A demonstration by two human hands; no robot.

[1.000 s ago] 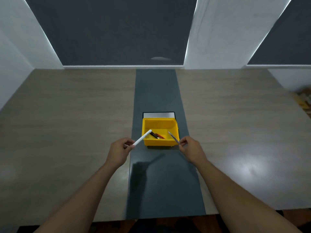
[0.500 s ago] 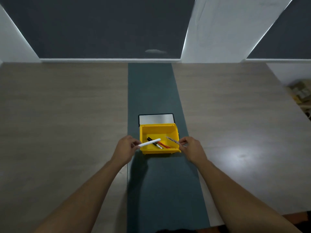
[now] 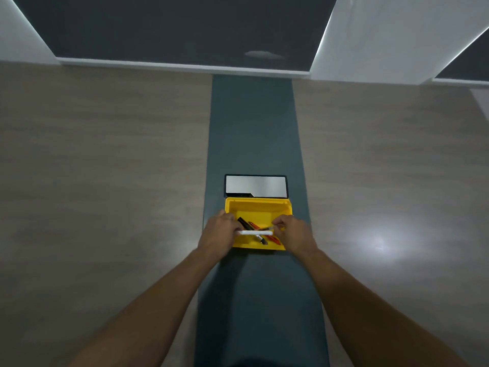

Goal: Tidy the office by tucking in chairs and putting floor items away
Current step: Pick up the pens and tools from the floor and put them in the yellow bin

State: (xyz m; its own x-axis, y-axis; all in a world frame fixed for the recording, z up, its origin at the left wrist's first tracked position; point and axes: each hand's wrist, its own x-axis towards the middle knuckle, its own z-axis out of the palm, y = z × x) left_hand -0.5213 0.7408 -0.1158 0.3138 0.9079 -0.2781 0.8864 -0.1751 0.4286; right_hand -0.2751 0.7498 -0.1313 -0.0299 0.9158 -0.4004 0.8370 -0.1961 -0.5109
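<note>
A yellow bin [image 3: 258,205] sits on the dark green centre strip [image 3: 254,128] of the table. Inside it lie a black pen [image 3: 243,223] and red pens [image 3: 275,241]. My left hand [image 3: 218,234] reaches over the bin's left wall and holds a white marker [image 3: 255,233] lying level across the bin. My right hand [image 3: 295,233] is over the bin's right side, fingers pinched on a thin grey pen [image 3: 267,228] whose tip points left into the bin. Both hands hide the bin's front corners.
A silver cable-box lid [image 3: 255,185] is set into the strip just behind the bin. Wood-grain tabletop [image 3: 105,181] spreads left and right. Dark window blinds [image 3: 172,30] and white wall columns [image 3: 397,35] stand beyond the far edge.
Both hands have moved forward and inward over the bin. The white marker has swung from tilted to level and low inside it, and the grey pen has dropped in as well.
</note>
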